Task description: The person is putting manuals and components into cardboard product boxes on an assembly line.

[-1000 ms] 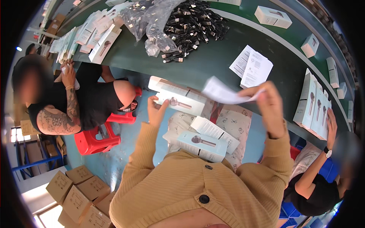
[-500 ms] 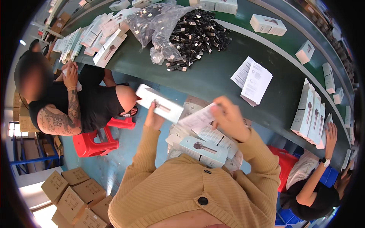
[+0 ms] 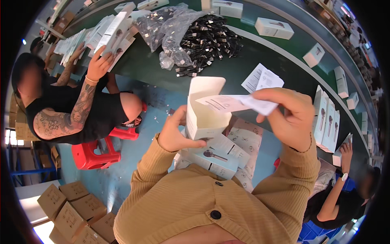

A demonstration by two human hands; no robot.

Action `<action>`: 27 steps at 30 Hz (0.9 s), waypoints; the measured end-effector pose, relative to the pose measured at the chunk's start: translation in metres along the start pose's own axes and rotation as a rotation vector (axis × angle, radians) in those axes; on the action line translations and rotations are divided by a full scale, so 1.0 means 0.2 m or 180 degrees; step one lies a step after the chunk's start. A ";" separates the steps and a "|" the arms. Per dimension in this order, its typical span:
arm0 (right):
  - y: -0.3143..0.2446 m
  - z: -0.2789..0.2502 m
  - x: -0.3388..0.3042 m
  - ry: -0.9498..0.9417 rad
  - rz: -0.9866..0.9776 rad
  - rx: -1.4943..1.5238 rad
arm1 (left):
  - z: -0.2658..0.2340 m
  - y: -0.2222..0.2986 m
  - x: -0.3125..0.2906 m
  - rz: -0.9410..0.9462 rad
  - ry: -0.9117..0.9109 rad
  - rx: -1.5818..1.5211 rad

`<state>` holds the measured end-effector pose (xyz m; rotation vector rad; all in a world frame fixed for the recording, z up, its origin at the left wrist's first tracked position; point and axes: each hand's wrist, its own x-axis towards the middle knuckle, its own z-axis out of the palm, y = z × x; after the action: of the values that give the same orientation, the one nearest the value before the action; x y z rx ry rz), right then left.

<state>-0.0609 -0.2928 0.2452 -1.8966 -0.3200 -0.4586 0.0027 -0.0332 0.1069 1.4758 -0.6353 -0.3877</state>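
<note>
My left hand (image 3: 175, 132) is wrapped round a white box (image 3: 208, 132), its top flap up and its inside bare to view. Between the thumb and fingers of my right hand (image 3: 286, 116) is a folded printed leaflet (image 3: 233, 102), whose far end reaches over the box's mouth. Whether its tip is inside the box I cannot tell. Lower down, closed product boxes (image 3: 217, 158) with a device picture lie on my lap. Beyond my right hand, more printed leaflets (image 3: 262, 77) rest on the green table (image 3: 154, 65).
Black USB cables (image 3: 211, 38) lie heaped beside a clear plastic bag (image 3: 172, 32). White boxes (image 3: 274, 28) stand along a belt at the back. A co-worker at the left lifts a box (image 3: 115, 30); another at the right touches boxes (image 3: 325, 122). A red stool (image 3: 95, 154) and cartons (image 3: 73, 217) stand left.
The box has turned upright in my left hand and its open top now shows. My right hand has moved right and up with the leaflet. The left co-worker has raised a box.
</note>
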 end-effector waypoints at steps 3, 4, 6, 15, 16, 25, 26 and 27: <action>0.05 0.02 0.04 -0.0707 -0.0362 -0.0908 | 0.03 0.04 0.01 -0.0047 -0.0307 0.0364; 0.09 0.05 0.03 -0.1029 -0.0540 -0.1010 | 0.05 0.05 0.01 -0.0093 -0.0373 0.0379; 0.11 0.09 0.04 -0.1353 -0.0709 -0.1128 | 0.05 0.03 0.02 -0.0127 -0.0450 0.0381; 0.61 -0.15 0.00 -0.0131 0.0154 -0.2797 | -0.08 -0.15 -0.07 -0.0035 0.0212 -0.0169; 0.65 -0.15 0.02 -0.0152 0.0156 -0.2800 | -0.09 -0.16 -0.06 0.0048 0.0347 -0.0098; 0.92 0.28 0.50 -0.0440 0.0359 -0.3123 | -0.09 -0.21 -0.02 0.0070 0.0638 -0.0123; 0.93 0.33 0.53 -0.0596 0.0644 -0.3260 | -0.09 -0.21 -0.02 0.0069 0.0674 -0.0118; 0.94 0.36 0.56 -0.0752 0.0937 -0.3401 | -0.09 -0.21 -0.02 0.0101 0.0645 0.0013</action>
<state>0.1301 -0.2934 0.1177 -2.9925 0.1028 -0.1975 0.0170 -0.0195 0.0646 1.4850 -0.4970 -0.2088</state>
